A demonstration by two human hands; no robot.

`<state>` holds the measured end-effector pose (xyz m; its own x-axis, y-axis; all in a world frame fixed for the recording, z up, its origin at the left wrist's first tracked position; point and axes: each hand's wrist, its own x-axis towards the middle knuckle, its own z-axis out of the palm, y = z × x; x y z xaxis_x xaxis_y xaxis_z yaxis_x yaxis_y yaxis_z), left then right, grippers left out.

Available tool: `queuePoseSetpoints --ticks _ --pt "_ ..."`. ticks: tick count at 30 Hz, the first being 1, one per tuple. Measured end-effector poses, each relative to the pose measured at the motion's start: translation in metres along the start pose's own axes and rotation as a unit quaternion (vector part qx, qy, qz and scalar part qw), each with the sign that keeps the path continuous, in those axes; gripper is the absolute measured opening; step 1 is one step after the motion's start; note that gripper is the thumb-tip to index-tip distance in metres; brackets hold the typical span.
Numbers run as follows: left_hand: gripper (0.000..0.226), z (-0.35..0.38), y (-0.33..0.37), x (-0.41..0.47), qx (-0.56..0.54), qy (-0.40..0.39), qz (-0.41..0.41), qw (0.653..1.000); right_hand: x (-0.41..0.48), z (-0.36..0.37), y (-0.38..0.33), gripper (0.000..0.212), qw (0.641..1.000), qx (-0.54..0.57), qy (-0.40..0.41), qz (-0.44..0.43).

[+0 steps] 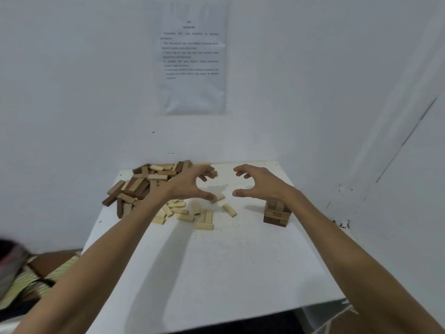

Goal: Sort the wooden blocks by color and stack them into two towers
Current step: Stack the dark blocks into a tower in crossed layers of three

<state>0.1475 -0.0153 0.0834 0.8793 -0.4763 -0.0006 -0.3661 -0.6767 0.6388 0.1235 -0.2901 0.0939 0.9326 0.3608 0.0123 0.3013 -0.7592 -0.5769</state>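
Note:
A jumbled heap of dark and light wooden blocks (144,182) lies at the table's far left. Several light blocks (190,214) are spread flat in front of it, near the middle. A short tower of dark blocks (276,214) stands at the right. My left hand (190,183) hovers over the middle of the table with fingers spread and curved, holding nothing. My right hand (258,183) faces it a short way to the right, fingers likewise spread and curved, empty, just above and behind the dark tower.
The white table (216,268) stands in a corner, with white walls close behind and on the right. A printed sheet (192,56) hangs on the back wall. Striped fabric (36,278) shows at the lower left, beside the table.

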Motion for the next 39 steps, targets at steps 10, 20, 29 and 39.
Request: queuePoseSetpoints --ticks 10,20,29,39 --pt "0.045 -0.036 -0.061 0.016 0.083 0.057 -0.059 0.993 0.082 0.038 -0.006 0.056 0.999 -0.02 -0.025 -0.01" --pt "0.041 -0.04 -0.107 0.071 0.141 0.063 -0.075 0.985 0.17 0.077 0.004 0.043 0.988 -0.156 -0.024 0.002" --pt "0.038 -0.03 -0.128 0.092 0.178 0.105 -0.084 0.975 0.211 0.102 0.013 0.022 0.986 -0.162 0.026 -0.004" --pt "0.044 -0.027 -0.137 0.1 0.2 0.107 -0.075 0.971 0.207 0.104 0.016 0.053 0.985 -0.166 0.032 -0.023"
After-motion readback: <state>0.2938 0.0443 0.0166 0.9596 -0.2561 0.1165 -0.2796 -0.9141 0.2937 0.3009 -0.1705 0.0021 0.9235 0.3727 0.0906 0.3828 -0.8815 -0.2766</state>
